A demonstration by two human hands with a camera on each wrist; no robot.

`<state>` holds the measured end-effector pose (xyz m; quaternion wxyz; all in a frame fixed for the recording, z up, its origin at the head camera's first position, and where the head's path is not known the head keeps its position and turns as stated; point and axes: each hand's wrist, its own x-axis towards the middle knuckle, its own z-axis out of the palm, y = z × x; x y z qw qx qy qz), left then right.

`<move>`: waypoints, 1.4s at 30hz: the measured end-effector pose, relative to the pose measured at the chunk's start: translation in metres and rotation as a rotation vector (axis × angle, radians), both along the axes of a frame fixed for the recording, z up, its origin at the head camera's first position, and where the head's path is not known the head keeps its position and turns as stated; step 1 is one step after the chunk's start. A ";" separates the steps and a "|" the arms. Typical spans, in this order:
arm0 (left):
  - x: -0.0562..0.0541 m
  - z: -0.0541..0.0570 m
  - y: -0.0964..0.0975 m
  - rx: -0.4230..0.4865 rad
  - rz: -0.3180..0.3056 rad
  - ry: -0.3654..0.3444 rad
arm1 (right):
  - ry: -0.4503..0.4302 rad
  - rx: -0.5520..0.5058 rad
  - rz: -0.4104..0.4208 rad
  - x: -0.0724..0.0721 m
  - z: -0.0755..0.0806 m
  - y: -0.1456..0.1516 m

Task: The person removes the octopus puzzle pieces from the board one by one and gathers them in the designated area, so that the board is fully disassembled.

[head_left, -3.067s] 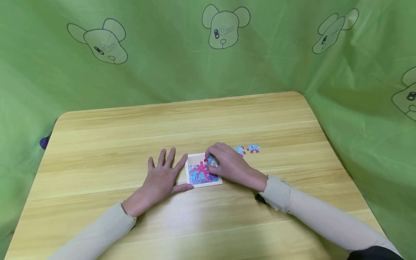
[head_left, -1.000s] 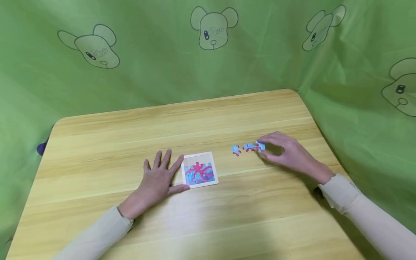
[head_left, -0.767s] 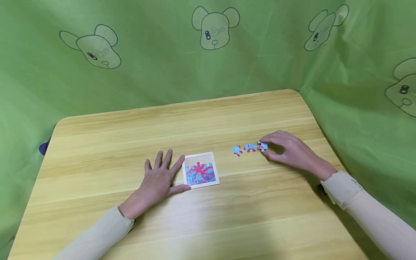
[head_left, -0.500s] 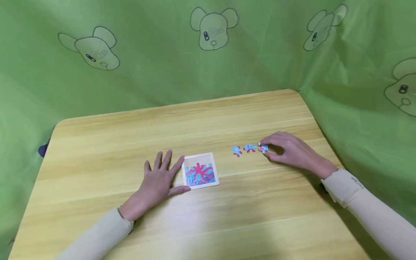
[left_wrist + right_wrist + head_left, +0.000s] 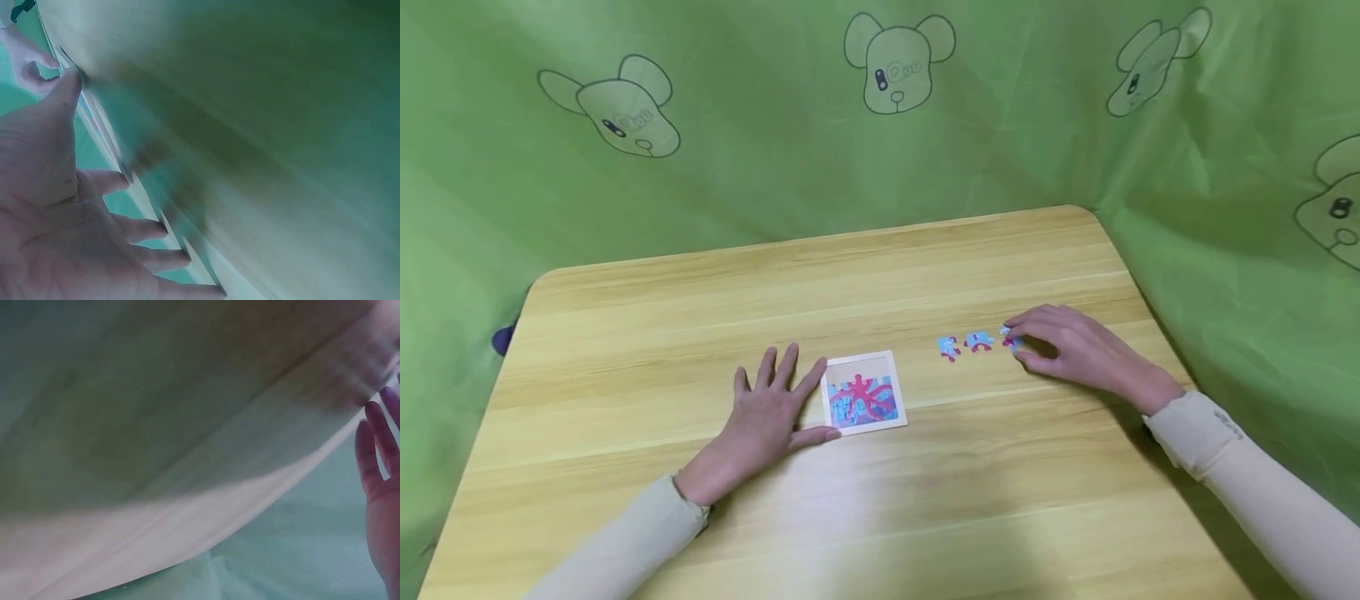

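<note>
My left hand (image 5: 763, 425) lies with fingers spread on the table, its thumb and index fingertips at the left edge of a small white-framed puzzle tray (image 5: 898, 393). In the tray, joined pieces show a pink octopus (image 5: 862, 402) on blue; bare wood shows along the top strip. Off to the right, my right hand (image 5: 1071, 350) pinches a blue-and-pink puzzle piece (image 5: 1012, 342) between thumb and fingers, partly hidden by the fingertips. Two more puzzle pieces, one with splayed pink parts (image 5: 948, 348) and one with a pink arch (image 5: 978, 341), lie left of it.
The wood-grain table (image 5: 700, 325) has rounded far corners. A green curtain (image 5: 760, 125) with mouse-like outlines hangs behind and along the sides. A dark round object (image 5: 502, 340) shows beyond the left table edge.
My right hand has moved from the tray's upper right to the right of the loose pieces, and the piece in its fingers has turned. My left hand has stayed at the tray.
</note>
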<state>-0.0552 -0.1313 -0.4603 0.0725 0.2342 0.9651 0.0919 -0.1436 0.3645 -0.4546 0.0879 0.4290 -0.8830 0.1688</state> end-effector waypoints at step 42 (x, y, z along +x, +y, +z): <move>-0.001 0.000 0.003 0.004 0.058 0.051 | -0.770 -0.173 -0.066 0.040 0.007 -0.239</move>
